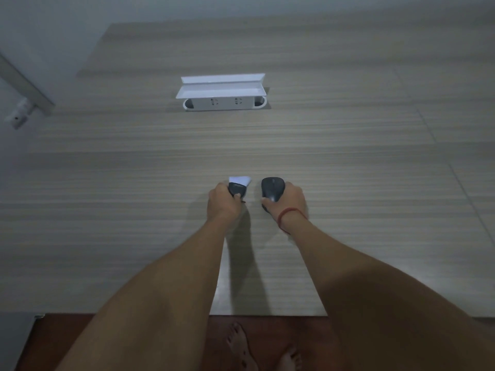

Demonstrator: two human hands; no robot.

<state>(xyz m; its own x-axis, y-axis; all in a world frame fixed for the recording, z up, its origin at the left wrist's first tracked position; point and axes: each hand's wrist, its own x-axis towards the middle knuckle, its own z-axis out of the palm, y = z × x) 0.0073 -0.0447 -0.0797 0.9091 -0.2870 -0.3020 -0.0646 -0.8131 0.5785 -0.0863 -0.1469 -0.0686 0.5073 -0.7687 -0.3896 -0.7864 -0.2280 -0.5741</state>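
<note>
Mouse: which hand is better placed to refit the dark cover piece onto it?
Left. The left hand already grips the dark cover piece just beside the mouse, which the right hand holds.

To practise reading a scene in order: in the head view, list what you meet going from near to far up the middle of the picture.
Bare feet on the floor → table edge → hands, left gripping a small dark piece with white paper, right holding the dark mouse → white socket box with its lid raised.

Bare desk (321,145) stretches between both hands and the raised white socket box (223,95), the only obstacle, standing well beyond them; either side of that box lies open
</note>
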